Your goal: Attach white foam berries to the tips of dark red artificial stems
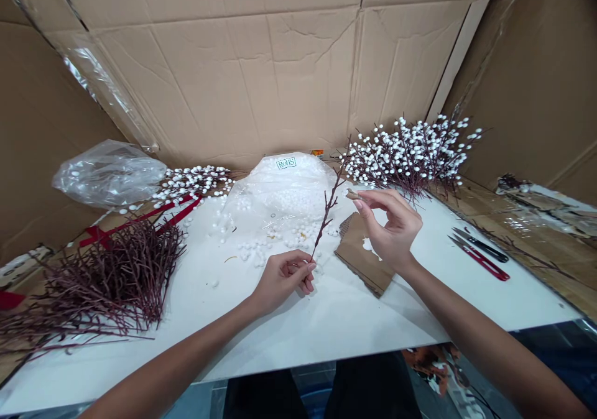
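Note:
My left hand [285, 277] pinches the bottom of a bare dark-red twig [328, 207], which stands upright over the white tabletop [326, 319]. My right hand [390, 226] hovers beside the twig's top, thumb and fingertips pressed on a small pale piece [351, 194] I cannot make out. Loose white foam balls [261, 248] lie scattered just behind my left hand. A scrap of brown cardboard [361, 258] lies under my right hand.
A heap of bare red twigs [107, 282] lies at the left. A clear bag of foam balls [284, 189] sits at the back centre, an empty plastic bag [109, 171] back left. Twigs with white balls [410, 151] lie back right. Two snips [480, 254] rest at the right. Cardboard walls surround the table.

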Tool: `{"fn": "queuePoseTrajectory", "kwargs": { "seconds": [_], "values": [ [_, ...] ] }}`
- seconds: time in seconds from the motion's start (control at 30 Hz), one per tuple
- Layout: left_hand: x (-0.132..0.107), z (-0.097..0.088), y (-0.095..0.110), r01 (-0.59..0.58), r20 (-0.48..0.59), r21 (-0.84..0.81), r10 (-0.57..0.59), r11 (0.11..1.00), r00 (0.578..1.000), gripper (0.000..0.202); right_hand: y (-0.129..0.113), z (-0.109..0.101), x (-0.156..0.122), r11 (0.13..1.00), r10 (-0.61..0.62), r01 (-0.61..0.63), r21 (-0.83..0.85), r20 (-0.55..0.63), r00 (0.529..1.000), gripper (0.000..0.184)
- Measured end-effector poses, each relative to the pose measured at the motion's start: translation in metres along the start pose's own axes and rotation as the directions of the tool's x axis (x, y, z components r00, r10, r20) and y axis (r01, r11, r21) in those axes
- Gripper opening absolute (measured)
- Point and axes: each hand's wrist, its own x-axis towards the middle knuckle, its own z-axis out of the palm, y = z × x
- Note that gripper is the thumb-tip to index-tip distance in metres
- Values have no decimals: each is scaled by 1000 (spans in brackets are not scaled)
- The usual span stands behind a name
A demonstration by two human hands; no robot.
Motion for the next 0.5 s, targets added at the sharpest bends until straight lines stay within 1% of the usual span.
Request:
{"fn": "queuePoseTrajectory", "kwargs": {
  "seconds": [0.2, 0.27, 0.37, 0.43, 0.5],
  "values": [
    [0, 0, 1, 0, 0, 6, 0, 1000, 1000, 28, 0, 0, 1, 996, 81, -82, 38, 16, 997, 19],
    [0, 0, 1, -1, -2, 12, 1, 1000, 1000, 28, 0, 0, 1, 991, 123, -126, 41, 58, 991, 17],
    [0, 1, 1, -3, -11, 26, 3, 1000, 1000, 28, 0, 0, 0, 971, 224, -232, 58, 118, 967, 14],
    [0, 1, 2, -1, -14, 30, 2, 1000, 1000, 29, 0, -1, 0, 959, 263, -271, 88, 97, 960, 13],
    [0, 1, 3, 1, -14, 29, -1, 1000, 1000, 29, 1, -1, 0, 957, 258, -264, 118, 57, 964, 13]
  ]
}}
